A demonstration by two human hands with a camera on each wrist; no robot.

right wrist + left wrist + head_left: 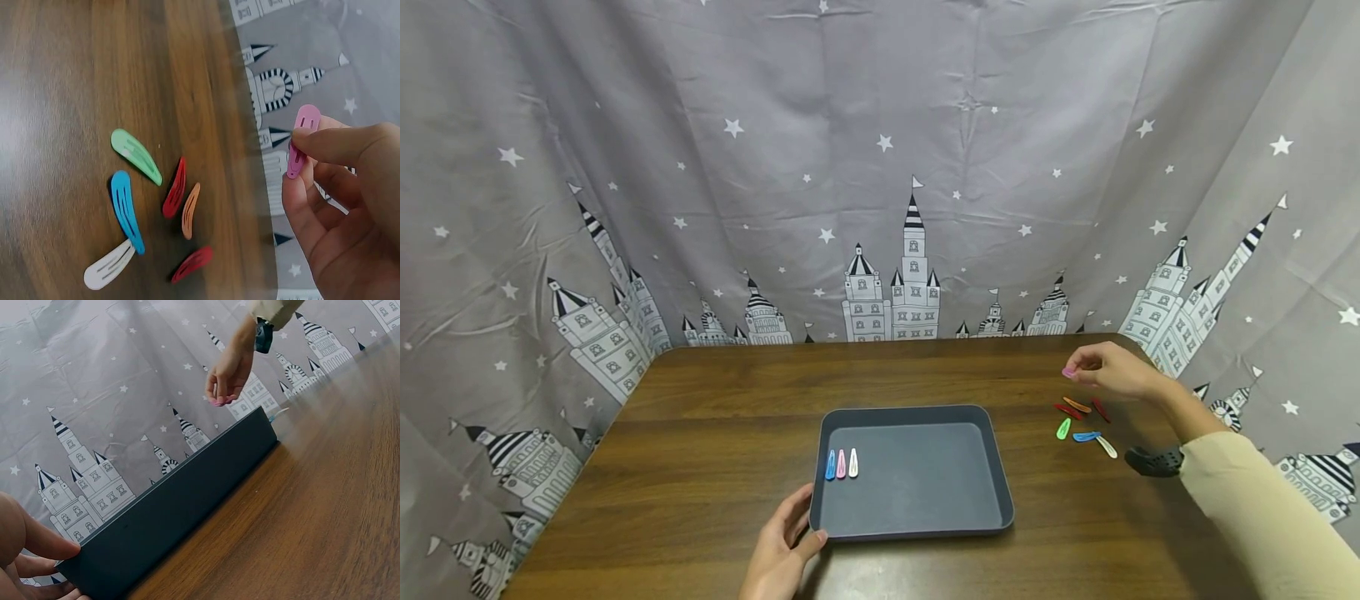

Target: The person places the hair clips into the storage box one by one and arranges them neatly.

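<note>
Between thumb and fingers, my right hand [1108,369] pinches a pink snap hair clip [305,139], raised over the table's right side. Below it lie loose clips: a green one [136,156], a blue one [127,211] overlapping a white one [109,265], an orange one [190,211] and two red ones [175,187]. My left hand [781,542] grips the near left corner of a grey tray [917,534], thumb at the rim. Inside the tray, at its left, a blue clip [831,465], a pink clip [841,464] and a white clip [853,463] stand side by side in a row.
The wooden table [715,442] carries the tray at its middle. Behind and around it hangs a grey curtain [775,208] printed with castles and stars. A dark strap [1153,462] sits on the right wrist, by a cream sleeve [1247,500].
</note>
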